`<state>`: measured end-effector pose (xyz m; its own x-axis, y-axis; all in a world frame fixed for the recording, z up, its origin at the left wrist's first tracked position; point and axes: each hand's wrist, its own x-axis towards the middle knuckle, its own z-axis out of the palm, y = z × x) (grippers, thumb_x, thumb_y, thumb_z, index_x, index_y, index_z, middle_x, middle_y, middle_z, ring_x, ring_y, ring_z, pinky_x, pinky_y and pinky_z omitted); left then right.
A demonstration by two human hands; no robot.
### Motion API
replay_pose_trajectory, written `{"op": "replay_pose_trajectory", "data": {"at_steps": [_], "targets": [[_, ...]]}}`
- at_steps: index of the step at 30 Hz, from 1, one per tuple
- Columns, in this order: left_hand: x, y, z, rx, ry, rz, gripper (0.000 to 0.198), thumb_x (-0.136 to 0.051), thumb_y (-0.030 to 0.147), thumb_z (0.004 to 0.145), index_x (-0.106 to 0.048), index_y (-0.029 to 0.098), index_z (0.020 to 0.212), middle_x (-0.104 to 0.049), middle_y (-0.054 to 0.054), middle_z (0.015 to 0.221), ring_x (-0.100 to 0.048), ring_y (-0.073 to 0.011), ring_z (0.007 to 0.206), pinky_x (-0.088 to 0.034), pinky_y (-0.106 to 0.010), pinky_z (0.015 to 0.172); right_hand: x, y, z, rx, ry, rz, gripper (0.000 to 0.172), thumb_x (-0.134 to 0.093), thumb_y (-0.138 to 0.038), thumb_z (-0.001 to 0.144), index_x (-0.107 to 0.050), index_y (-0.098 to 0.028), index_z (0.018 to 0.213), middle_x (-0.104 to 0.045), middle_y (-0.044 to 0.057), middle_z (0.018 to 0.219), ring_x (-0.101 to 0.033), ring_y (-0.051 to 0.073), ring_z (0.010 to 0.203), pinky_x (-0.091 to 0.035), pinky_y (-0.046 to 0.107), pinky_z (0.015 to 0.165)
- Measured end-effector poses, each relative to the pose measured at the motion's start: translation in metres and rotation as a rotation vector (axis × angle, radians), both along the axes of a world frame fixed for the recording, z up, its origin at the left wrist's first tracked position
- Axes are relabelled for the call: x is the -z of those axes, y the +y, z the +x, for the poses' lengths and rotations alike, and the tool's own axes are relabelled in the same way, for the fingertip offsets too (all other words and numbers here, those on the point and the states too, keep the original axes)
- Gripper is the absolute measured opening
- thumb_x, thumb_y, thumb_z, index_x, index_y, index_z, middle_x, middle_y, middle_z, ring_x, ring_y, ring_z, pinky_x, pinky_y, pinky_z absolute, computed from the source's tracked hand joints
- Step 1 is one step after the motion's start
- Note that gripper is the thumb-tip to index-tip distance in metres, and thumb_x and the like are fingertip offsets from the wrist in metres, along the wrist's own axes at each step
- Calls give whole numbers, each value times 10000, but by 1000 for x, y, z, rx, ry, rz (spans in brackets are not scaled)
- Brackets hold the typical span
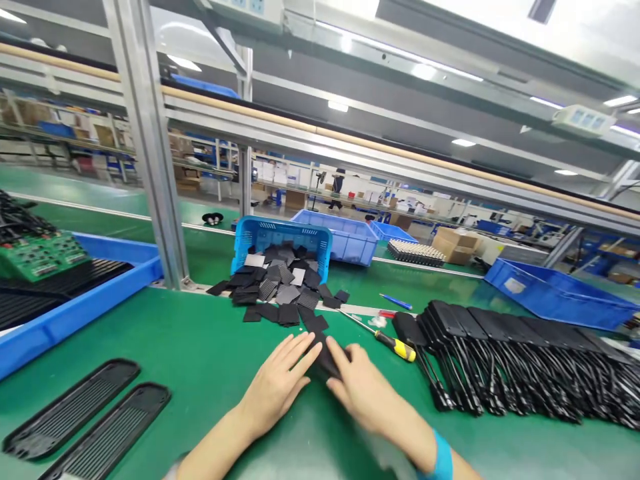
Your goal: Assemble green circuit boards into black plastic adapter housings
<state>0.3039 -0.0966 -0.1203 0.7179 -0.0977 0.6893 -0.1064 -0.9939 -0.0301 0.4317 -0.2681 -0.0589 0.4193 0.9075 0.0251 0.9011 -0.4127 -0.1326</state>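
Between my hands lies a dark black piece [326, 358], partly hidden by my fingers; its exact kind cannot be made out. My left hand [280, 379] has its fingers stretched out, their tips at the left edge of that piece. My right hand [364, 385] has its thumb and fingers closed around the piece's right side. Just beyond my fingertips, small black square pads [287, 293] spill out of a tipped light-blue basket [239, 243]. A yellow-and-black screwdriver [400, 348] lies to the right of my right hand.
Black boxes with cables [480, 327] are lined up at the right. Two black slotted covers [107, 433] lie at the left front, near a blue tray [90, 307] with green circuit boards [47, 257]. A metal post [145, 133] rises behind. A blue pen [396, 301] and blue bin [560, 293] are at right.
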Motion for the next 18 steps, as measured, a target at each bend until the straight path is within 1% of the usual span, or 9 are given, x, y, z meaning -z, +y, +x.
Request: {"op": "replay_pose_trajectory", "data": {"at_steps": [1, 2, 4, 5, 8, 11, 13, 16, 18], "targets": [[1, -1, 0, -15, 24, -13, 532, -440, 148, 922, -340, 178, 1444, -476, -129, 1428, -442, -252, 1323, -458, -452, 1058, -3, -3, 22, 127, -102, -39, 618, -519, -338, 910, -281, -260, 1474, -564, 128, 1156, -587, 233, 1041, -471, 322, 920], [2, -2, 0, -17, 44, -23, 544, -464, 162, 916, -341, 187, 1445, -466, -126, 1435, -438, -255, 1326, -454, -455, 1062, -6, -8, 45, 245, -165, -56, 578, -492, -337, 922, -306, -263, 1465, -566, 144, 1138, -589, 255, 1035, -471, 348, 902], [6, -3, 1, -4, 69, -43, 539, -488, 169, 905, -370, 207, 1429, -486, -115, 1420, -458, -251, 1310, -452, -459, 1064, -7, -19, 91, 427, -235, -80, 547, -433, -327, 940, -338, -156, 1450, -549, 241, 1123, -595, 344, 1019, -479, 435, 838], [8, -3, 1, 3, 80, -53, 527, -494, 167, 901, -392, 215, 1416, -503, -110, 1406, -472, -248, 1297, -453, -463, 1063, -5, -25, 111, 503, -262, -95, 539, -410, -321, 945, -345, -125, 1443, -547, 266, 1110, -601, 365, 1003, -480, 448, 810], [13, -3, 3, 15, 112, -84, 493, -503, 149, 886, -450, 227, 1370, -539, -101, 1369, -505, -243, 1263, -459, -479, 1054, 11, -43, 149, 662, -306, -140, 519, -374, -302, 949, -387, -62, 1408, -556, 295, 1064, -618, 389, 969, -482, 446, 771], [15, -2, 5, 29, 145, -111, 478, -518, 138, 873, -477, 228, 1341, -560, -100, 1339, -521, -243, 1240, -460, -490, 1050, 33, -51, 161, 717, -332, -164, 537, -299, -358, 966, -373, -79, 1419, -561, 287, 1074, -622, 379, 978, -484, 433, 773], [16, -1, 6, 37, 171, -125, 468, -527, 138, 868, -486, 220, 1327, -572, -107, 1319, -530, -248, 1224, -459, -497, 1046, 41, -52, 163, 722, -340, -177, 557, -261, -386, 969, -334, -102, 1443, -554, 283, 1117, -613, 377, 1020, -480, 434, 798], [16, -1, 6, 30, 213, -157, 443, -539, 150, 865, -503, 208, 1303, -579, -118, 1301, -534, -252, 1211, -441, -500, 1054, 37, -55, 167, 696, -298, -211, 584, -293, -435, 951, -323, -142, 1455, -581, 260, 1131, -627, 356, 1033, -486, 423, 821], [14, -4, 4, 19, 241, -189, 422, -566, 190, 862, -521, 210, 1281, -582, -119, 1290, -533, -246, 1204, -425, -481, 1065, 32, -64, 173, 645, -240, -237, 592, -344, -450, 923, -372, -155, 1436, -646, 225, 1035, -673, 321, 953, -505, 389, 800]]}}
